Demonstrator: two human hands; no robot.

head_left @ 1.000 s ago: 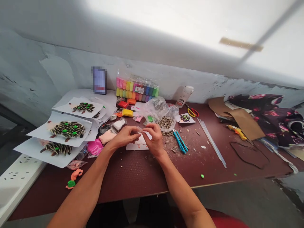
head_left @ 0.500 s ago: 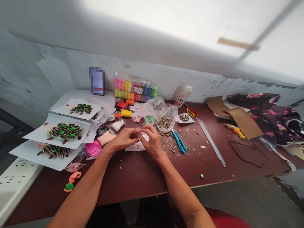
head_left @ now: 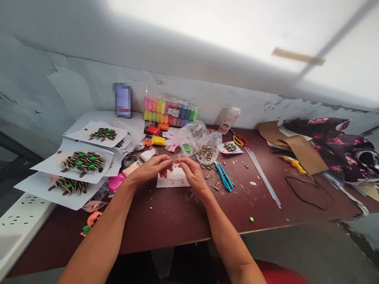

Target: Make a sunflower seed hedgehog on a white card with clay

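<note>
Person's left hand [head_left: 156,169] and right hand [head_left: 192,172] close together, fingers curled; cannot tell what they pinch. Drawn sheet [head_left: 175,183] beneath, flat on tabletop [head_left: 174,221]. Seeds [head_left: 205,153] beside, bagged and loose, probably for easy reach

A dark red table [head_left: 177,221] carries a blue cutter [head_left: 224,177], scissors [head_left: 239,140], seeds [head_left: 209,167] and clear glue sticks [head_left: 263,177].
</note>
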